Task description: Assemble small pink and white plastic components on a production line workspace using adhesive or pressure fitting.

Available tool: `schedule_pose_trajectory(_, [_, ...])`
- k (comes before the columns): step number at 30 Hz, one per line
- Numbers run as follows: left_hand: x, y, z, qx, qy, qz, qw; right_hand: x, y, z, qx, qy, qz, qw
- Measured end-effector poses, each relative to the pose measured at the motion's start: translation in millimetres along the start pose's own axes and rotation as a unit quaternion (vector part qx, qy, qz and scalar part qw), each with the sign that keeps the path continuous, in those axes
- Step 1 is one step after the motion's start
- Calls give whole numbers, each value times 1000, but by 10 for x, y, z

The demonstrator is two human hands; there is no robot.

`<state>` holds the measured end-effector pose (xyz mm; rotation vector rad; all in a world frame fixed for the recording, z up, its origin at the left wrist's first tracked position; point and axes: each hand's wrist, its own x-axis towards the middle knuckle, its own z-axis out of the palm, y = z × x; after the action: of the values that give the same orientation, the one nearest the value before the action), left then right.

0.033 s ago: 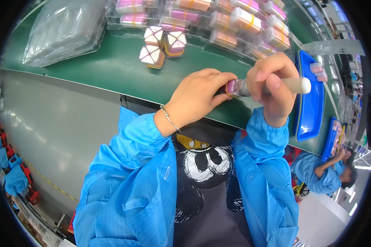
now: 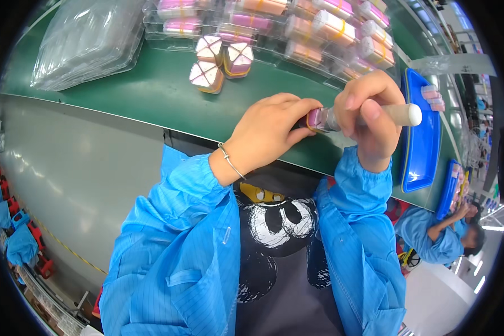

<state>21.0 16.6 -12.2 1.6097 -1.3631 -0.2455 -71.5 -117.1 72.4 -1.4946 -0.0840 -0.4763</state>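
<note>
My left hand (image 2: 269, 131) is closed at the table's front edge, pinching a small pink bundle (image 2: 315, 119) with a yellow band between thumb and fingers. Most of that bundle is hidden by the fingers. Just to its right, my right hand (image 2: 371, 117) grips a cream-handled tool (image 2: 406, 115) with a rounded white end. A greyish, see-through part of the tool reaches the bundle; its tip is too blurred to make out. Farther off stand three banded bundles, among them a white-topped bundle (image 2: 206, 76), their tops split into triangles.
Clear plastic trays (image 2: 271, 46) with pink and peach banded bundles (image 2: 334, 28) line the far side. A stack of clear trays (image 2: 89, 42) lies at far left. A blue tray (image 2: 420, 159) with a few pieces sits right; beyond it is another person (image 2: 431, 232).
</note>
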Motion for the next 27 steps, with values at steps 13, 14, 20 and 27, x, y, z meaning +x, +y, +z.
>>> schedule_pose_trajectory(13, [42, 76, -35, -59, 28, 7, 998, -18, 133, -60, 13, 19, 20, 1000])
schedule_pose_trajectory(14, [40, 64, -33, -56, 18, 6, 998, -20, 147, -58, 13, 19, 17, 1000])
schedule_pose_trajectory(20, [40, 45, -22, -54, 12, 2, 998, -78, 185, -29, 6, 36, -2, 999])
schedule_pose_trajectory(27, [39, 56, -38, -47, 5, -2, 999, -66, 191, -41, 23, 34, 0, 999])
